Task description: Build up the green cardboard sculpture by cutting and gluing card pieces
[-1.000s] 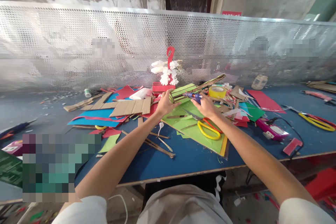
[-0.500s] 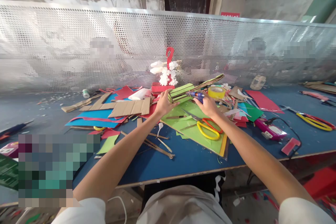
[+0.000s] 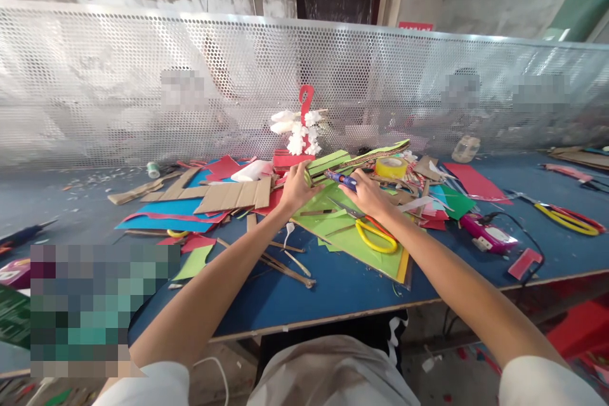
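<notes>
"Starting left of the hands, what lies on the table (image 3: 340, 292)?"

"Brown cardboard (image 3: 235, 195), partly over blue paper (image 3: 166, 221). Next, a red stand (image 3: 294, 160) bearing white flowers (image 3: 297, 141)."

"And the left hand (image 3: 297, 189)?"

"Its fingers are closed on the left end of the green piece (image 3: 332, 160), mid-table, just beside the stand."

"The right hand (image 3: 370, 195)?"

"Wrapped around a blue tool (image 3: 345, 181), tip pointing left. Scissors (image 3: 360, 232) with yellow handles lie just below on green paper (image 3: 342, 235); yellow tape (image 3: 391, 168) sits beyond."

"Any writing?"

"A red sign (image 3: 415, 26) on the wall, right of centre, carries pale characters too small to read."

"What differs from half a second ago?"

"The left hand has hardly moved. The tool and right hand have shifted left, bringing the tip nearer the left hand. A long strip (image 3: 383, 151), slanting up rightward, has its far end slightly lower and farther right."
</notes>
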The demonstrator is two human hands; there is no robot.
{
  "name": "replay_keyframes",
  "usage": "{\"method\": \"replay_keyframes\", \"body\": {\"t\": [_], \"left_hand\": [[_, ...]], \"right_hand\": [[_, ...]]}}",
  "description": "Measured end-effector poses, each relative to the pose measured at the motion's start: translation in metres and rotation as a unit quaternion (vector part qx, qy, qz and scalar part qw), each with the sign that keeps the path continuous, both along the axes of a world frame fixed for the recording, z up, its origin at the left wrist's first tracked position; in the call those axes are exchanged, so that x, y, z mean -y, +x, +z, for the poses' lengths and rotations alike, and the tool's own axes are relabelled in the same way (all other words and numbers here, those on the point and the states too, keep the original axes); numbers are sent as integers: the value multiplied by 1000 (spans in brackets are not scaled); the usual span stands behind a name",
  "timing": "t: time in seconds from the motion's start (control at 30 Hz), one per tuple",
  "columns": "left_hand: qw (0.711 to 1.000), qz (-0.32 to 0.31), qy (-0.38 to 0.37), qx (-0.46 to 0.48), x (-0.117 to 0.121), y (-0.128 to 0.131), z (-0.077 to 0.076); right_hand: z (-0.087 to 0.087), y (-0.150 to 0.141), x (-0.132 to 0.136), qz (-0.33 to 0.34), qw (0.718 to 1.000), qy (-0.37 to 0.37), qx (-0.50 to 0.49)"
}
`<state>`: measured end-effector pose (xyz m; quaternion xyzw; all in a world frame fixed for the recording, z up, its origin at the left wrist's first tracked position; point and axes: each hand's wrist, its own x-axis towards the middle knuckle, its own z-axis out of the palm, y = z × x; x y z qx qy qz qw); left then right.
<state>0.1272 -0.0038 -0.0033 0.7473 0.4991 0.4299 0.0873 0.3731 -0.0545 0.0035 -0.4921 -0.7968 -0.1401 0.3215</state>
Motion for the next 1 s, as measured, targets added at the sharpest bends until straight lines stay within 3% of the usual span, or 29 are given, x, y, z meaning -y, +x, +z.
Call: {"method": "replay_keyframes", "body": {"t": [0.33, 0.57, 0.83, 1.0], "left_hand": [[1000, 23, 8, -1, -1, 0, -1], [999, 27, 11, -17, 0, 1, 0], [1000, 26, 4, -12, 3, 3, 2], [999, 33, -2, -14, 3, 3, 1]], "right_hand": [[-2, 18, -13, -52, 998, 31, 3], [-2, 3, -5, -25, 1000, 4, 19], [-3, 20, -15, -30, 999, 19, -14], [-3, 15, -12, -26, 1000, 7, 1]]}}
